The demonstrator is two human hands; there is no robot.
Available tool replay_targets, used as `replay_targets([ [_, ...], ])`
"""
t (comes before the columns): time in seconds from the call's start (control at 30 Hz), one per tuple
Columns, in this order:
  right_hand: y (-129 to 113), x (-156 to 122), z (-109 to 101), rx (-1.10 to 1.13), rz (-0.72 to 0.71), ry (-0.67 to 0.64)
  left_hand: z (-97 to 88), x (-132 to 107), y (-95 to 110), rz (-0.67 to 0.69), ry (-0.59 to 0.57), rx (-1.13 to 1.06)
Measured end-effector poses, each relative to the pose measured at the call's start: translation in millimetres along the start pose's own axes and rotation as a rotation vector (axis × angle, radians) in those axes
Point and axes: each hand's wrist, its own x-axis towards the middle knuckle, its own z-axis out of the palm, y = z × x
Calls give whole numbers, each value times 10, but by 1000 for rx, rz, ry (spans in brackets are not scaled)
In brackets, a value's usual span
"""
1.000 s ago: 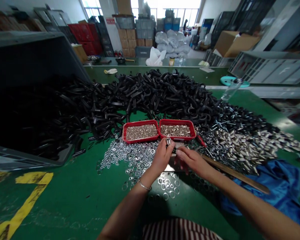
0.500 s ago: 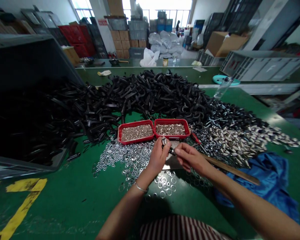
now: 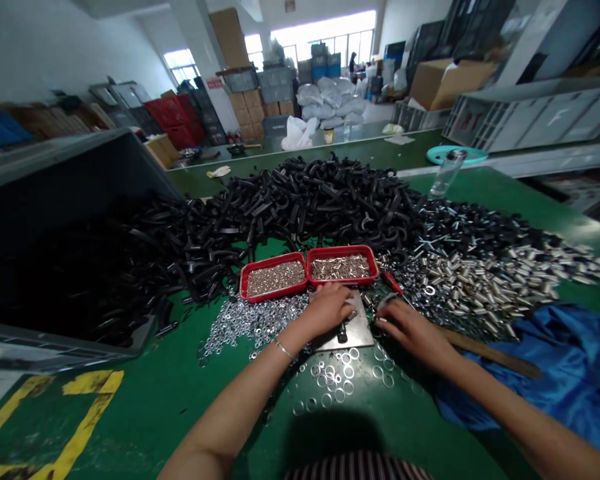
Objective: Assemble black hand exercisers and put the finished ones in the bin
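Note:
My left hand (image 3: 329,309) is closed over a small black part with a metal end (image 3: 343,332), which it holds against a flat metal plate (image 3: 363,327). Its fingers hide much of that part. Just right of the plate, my right hand (image 3: 414,333) reaches down to small metal pieces, thumb and fingers apart; its fingertips are slightly blurred. A red-handled tool (image 3: 393,283) lies beyond it. Loose metal rings (image 3: 339,395) are scattered in front of the plate. Two red trays (image 3: 275,295) of tiny metal pins stand behind my hands.
Black curved plastic parts (image 3: 325,193) are heaped across the back, spilling from a large grey crate (image 3: 145,163) at left. Small washers (image 3: 250,323) lie left of the plate. Metal sleeves (image 3: 485,280), a wooden stick (image 3: 495,353) and blue cloth (image 3: 555,360) are at right.
My hands have moved apart. My left hand has lowered the black part onto the plate; my right hand has let go of it and moved right to the small pieces. The view has shifted.

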Motion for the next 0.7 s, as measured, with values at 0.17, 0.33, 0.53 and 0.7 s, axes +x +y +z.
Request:
replay_targets([
  [0.17,583,133,-373,-245,120,96,-302,682,-263,-213,-61,240],
  [0.33,695,-266,-414,-290,71,-25,-196,1047,-479,-281,-229,265],
  [0.53,664,-601,-347,-322,60,-91,-122,927,-541,-280,-170,228],
  [0.7,724,-409,-357,-287,39,-98,-77,869,-527,-268,-26,162],
])
